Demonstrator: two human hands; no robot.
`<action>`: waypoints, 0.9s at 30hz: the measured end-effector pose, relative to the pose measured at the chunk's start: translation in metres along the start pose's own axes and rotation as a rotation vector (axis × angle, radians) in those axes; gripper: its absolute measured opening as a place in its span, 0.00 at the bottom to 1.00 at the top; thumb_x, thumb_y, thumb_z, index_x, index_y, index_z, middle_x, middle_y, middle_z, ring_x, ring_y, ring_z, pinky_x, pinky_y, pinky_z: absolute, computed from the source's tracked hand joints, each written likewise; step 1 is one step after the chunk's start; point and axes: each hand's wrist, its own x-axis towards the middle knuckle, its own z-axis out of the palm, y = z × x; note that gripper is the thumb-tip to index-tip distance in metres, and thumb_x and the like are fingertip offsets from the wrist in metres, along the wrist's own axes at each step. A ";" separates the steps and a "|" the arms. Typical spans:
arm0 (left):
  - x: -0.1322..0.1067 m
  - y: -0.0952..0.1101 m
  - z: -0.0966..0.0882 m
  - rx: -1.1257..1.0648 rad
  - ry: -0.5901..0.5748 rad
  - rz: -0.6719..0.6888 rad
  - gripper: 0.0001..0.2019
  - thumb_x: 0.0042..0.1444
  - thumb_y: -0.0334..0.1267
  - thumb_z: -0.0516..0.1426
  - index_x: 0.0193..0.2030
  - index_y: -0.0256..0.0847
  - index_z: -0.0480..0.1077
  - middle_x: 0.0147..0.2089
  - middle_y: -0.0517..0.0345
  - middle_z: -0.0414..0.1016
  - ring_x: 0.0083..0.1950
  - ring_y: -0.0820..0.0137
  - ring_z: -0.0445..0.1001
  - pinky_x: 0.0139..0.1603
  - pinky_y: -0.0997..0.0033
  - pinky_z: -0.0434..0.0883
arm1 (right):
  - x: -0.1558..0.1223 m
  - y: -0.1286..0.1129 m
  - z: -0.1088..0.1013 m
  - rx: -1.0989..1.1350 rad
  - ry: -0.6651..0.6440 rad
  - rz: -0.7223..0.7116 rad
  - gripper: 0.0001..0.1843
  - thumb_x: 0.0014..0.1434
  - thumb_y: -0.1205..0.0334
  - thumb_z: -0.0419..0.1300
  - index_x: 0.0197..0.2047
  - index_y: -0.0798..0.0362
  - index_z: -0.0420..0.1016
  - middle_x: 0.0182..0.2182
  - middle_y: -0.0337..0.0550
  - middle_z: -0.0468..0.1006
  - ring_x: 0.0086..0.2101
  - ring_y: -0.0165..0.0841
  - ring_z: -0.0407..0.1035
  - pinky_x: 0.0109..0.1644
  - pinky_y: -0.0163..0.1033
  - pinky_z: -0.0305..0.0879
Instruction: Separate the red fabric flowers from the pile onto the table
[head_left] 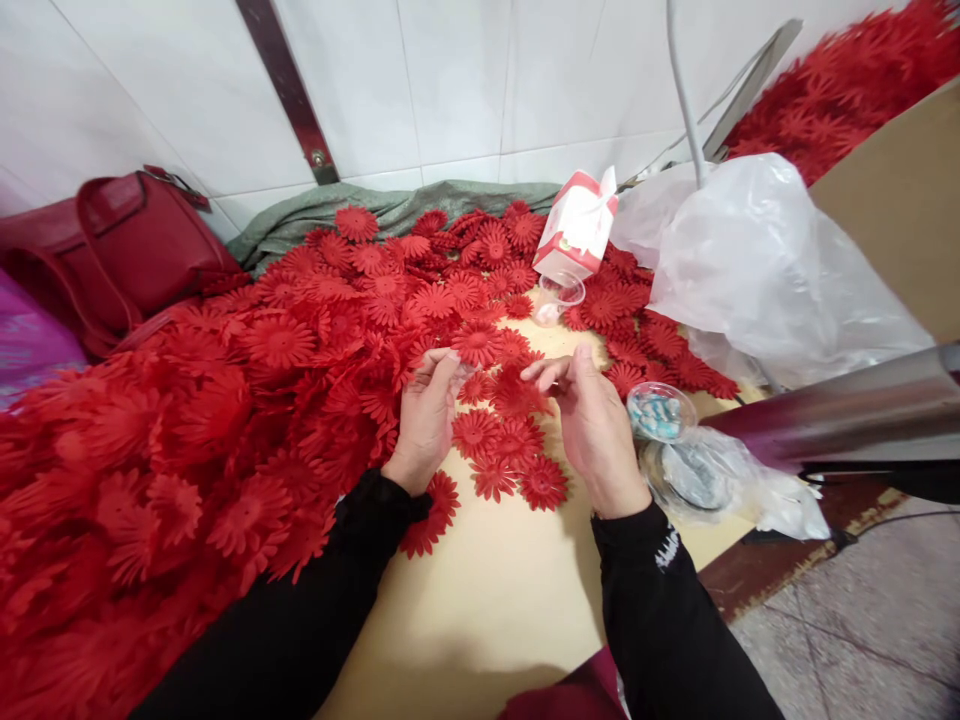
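Observation:
Many red artificial flower pieces [281, 342] with narrow petals lie heaped on the left. My left hand [427, 415] is at the heap's edge, thumb and fingertips pinched together. Whatever they might hold is too small to make out. Opposite it, my right hand [596, 430] has its thumb raised and its fingers loosely bent and apart. A slightly blurred red flower piece [517, 392] is just below and beside the right fingertips; I see no firm grip on it. Between the hands, several flat red flower pieces [495, 478] lie on the pale tabletop [480, 590].
A tissue box [576, 228] stands behind a clear plastic cup [559, 295]. On the right are a tub of blue-and-white pieces [661, 412], a bagged round container [697, 475], a machine arm [847, 415] and a plastic bag [757, 260]. A red handbag [142, 245] sits left.

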 end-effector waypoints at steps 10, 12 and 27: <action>-0.008 0.000 -0.002 0.221 -0.234 0.037 0.08 0.60 0.45 0.65 0.37 0.44 0.77 0.37 0.62 0.76 0.40 0.73 0.73 0.50 0.72 0.70 | -0.010 -0.006 0.008 -0.429 0.062 -0.410 0.05 0.64 0.58 0.66 0.42 0.48 0.78 0.40 0.42 0.78 0.41 0.35 0.72 0.48 0.43 0.69; -0.010 0.002 0.000 0.273 -0.272 0.049 0.08 0.59 0.45 0.65 0.37 0.43 0.78 0.37 0.61 0.78 0.40 0.72 0.73 0.50 0.72 0.70 | -0.011 -0.004 0.010 -0.478 0.044 -0.446 0.05 0.64 0.61 0.66 0.44 0.47 0.80 0.41 0.43 0.78 0.43 0.36 0.72 0.51 0.45 0.71; -0.010 0.002 -0.002 0.186 -0.268 -0.020 0.09 0.58 0.46 0.67 0.35 0.43 0.78 0.33 0.63 0.74 0.36 0.74 0.69 0.46 0.74 0.68 | -0.006 -0.002 0.004 -0.474 0.078 -0.364 0.05 0.65 0.64 0.63 0.35 0.50 0.79 0.35 0.41 0.78 0.38 0.34 0.72 0.45 0.41 0.71</action>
